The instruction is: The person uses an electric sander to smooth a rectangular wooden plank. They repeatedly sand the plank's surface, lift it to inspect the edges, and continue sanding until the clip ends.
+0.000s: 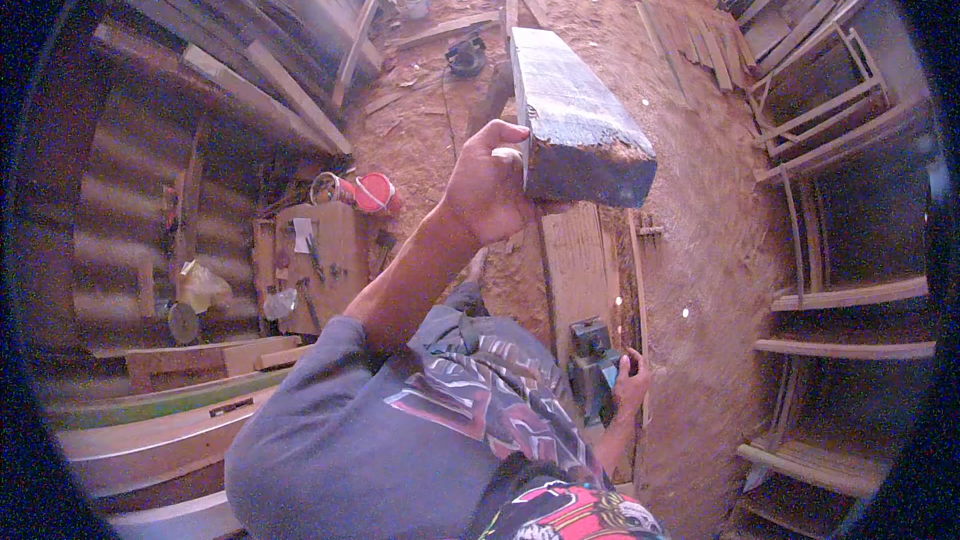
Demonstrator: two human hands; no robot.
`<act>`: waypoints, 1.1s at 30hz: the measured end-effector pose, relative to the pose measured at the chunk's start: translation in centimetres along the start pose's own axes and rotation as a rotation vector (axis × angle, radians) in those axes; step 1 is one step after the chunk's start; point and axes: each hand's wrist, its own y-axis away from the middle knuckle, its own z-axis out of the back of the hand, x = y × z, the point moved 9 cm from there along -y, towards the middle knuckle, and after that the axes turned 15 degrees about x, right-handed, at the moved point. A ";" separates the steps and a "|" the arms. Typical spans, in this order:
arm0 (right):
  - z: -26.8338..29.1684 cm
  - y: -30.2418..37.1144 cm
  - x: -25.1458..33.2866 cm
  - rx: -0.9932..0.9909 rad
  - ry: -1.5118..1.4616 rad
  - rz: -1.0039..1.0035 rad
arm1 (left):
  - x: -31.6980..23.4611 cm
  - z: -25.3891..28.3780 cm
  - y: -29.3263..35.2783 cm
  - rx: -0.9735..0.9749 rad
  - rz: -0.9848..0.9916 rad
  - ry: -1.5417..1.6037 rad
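My left hand [487, 185] is raised in front of me, closed round the side of a thick wooden beam [580, 105]. The beam slants away from me; its near end is dark and rough, and its top face looks pale. The thumb lies along the beam's left side, while part of the fingers is hidden. Lower down, my right hand [629, 385] is closed at the side of a dark electric planer [592, 365]. That planer rests on a long flat board [577, 265] beneath the beam.
Sawdust covers the floor [710, 250]. A dark power tool [466, 56] with a cord lies beyond the beam. Red buckets [376, 193] stand left beside a wooden box [325, 260] with small tools. Timber [250, 70] leans at the far left; wooden frames [830, 105] line the right.
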 end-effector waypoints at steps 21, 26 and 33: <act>-0.6 2.1 2.2 -0.017 0.015 -0.097 | -0.5 0.7 -1.6 0.122 0.093 0.405; -0.2 2.1 1.8 -0.034 0.016 -0.047 | -1.4 -0.1 -2.0 0.139 0.091 0.416; -0.5 2.6 2.1 0.002 -0.029 -0.056 | -1.4 -0.1 -1.5 0.129 0.102 0.417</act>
